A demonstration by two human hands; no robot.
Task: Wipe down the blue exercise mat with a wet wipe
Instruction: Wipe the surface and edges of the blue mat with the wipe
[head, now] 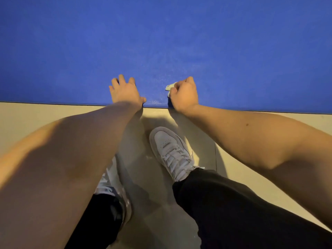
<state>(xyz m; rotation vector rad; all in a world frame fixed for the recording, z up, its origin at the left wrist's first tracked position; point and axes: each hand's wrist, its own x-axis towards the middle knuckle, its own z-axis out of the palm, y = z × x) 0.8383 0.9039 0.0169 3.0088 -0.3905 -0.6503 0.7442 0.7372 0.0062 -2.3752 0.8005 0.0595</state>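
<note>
Right hand (185, 96) curled tight round crumpled white wet wipe (169, 86), pressed on flat blue exercise mat (161, 42) at its 6 o'clock edge. Left hand (125, 90) flat, fingers spread, at wipe's 9 o'clock. Best: brace left, sweep overlapping strokes toward 12.

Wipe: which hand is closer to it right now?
Right. The right hand holds the wipe against the mat near its front edge. The left hand rests spread on the mat, apart from the wipe, to its left.
</note>
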